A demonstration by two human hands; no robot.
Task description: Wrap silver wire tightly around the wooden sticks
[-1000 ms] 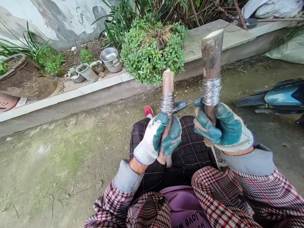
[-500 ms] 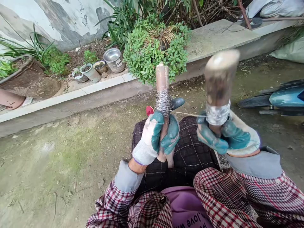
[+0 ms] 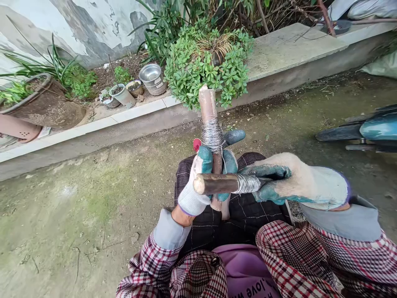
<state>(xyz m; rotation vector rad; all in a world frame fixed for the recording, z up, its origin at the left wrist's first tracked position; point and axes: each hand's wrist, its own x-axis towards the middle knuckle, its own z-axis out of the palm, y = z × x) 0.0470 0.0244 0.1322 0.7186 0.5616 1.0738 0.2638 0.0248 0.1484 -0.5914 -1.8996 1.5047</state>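
My left hand, in a white and teal coated glove, grips an upright wooden stick above my lap. Thin metal wire is wound in many turns around its middle, just above my thumb. My gloved right hand is closed on a shorter wooden stick, which also has silvery wire wrapped round it. This shorter stick lies level, pointing left across the front of the upright one and hiding part of my left fingers. I cannot tell whether the two sticks touch.
Dark checked trousers cover my knees below the sticks. Ahead runs a low tiled ledge with a leafy bush, a metal pot and several planters. A blue vehicle part stands at the right.
My right hand has turned over, swinging its stick from upright at the right to level across the left stick. My left hand keeps its grip. The view has shifted slightly.
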